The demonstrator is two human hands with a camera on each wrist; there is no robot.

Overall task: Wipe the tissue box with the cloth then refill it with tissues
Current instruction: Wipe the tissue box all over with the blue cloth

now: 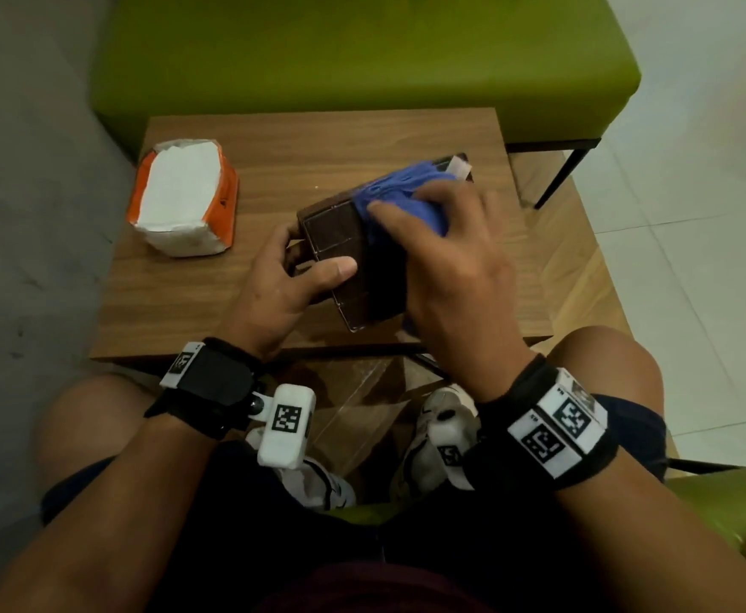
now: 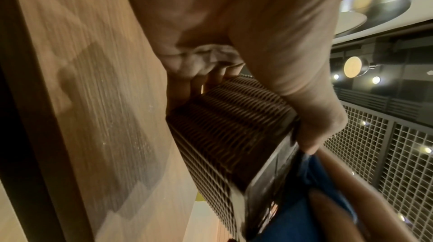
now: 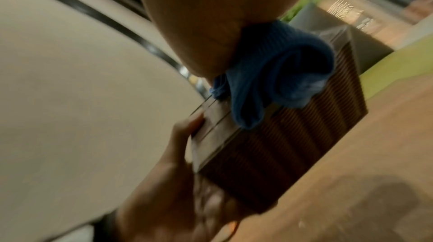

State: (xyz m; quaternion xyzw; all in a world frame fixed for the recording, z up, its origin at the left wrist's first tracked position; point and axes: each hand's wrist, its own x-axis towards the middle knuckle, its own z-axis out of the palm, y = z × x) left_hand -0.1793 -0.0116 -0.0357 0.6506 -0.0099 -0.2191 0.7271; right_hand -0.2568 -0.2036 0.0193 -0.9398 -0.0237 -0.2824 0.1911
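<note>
Nearest, two wrists strapped with marker blocks. Left to right on the wooden table: opened orange tissue pack, well apart from the rest; left hand gripping brown tissue box, thumb across its top; right hand pressing bunched blue cloth onto the box, fingers curled over it.

A wood-grain counter stood before a green bench. On its left part lay an opened orange pack of white tissues. Right of the middle, well apart from the pack, the brown woven tissue box rested on the counter.
</note>
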